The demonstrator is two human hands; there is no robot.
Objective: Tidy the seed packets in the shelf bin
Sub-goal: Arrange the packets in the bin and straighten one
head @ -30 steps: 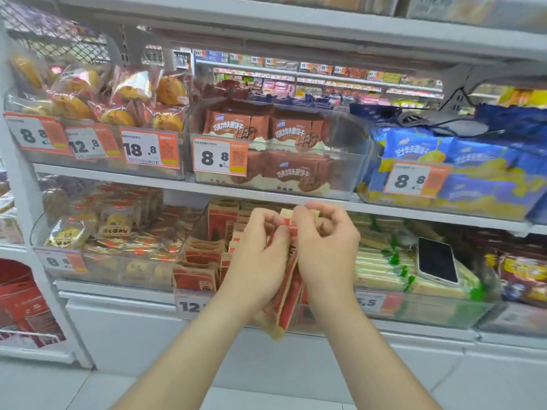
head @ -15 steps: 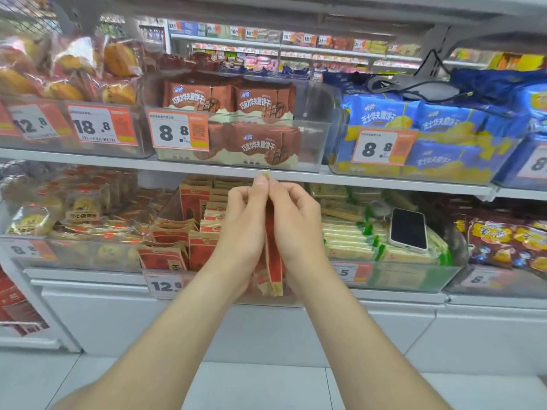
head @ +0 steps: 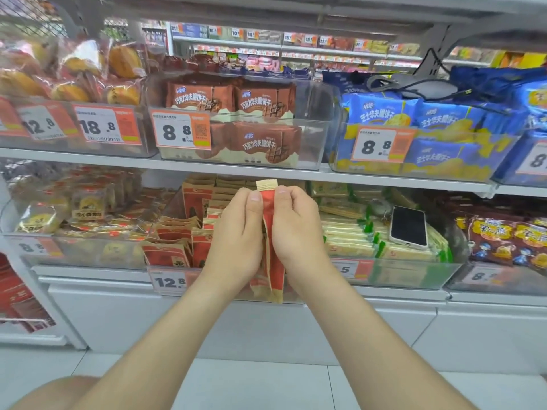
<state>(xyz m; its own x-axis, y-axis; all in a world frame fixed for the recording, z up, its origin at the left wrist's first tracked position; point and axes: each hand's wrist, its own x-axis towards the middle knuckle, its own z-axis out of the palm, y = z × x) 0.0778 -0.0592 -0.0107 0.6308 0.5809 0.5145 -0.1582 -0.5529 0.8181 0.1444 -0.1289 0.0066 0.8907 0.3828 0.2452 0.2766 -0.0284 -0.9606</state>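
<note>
Held seed packets (head: pixel 268 241) edge-on, print unreadable, midsection covered by left hand (head: pixel 235 235) and right hand (head: pixel 297 229). Bin (head: pixel 174 202) centre hidden behind both hands. Near price tag (head: pixel 168 282) partly behind left wrist. Far aisle shelves (head: pixel 296 45) blurred, labels too small. Blue packs (head: pixel 537 113) cut off at right.

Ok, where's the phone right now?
In the head view the phone lies screen-up on the green-edged packets in the lower-shelf bin, right of the right hand gripping the seed packets.
</note>
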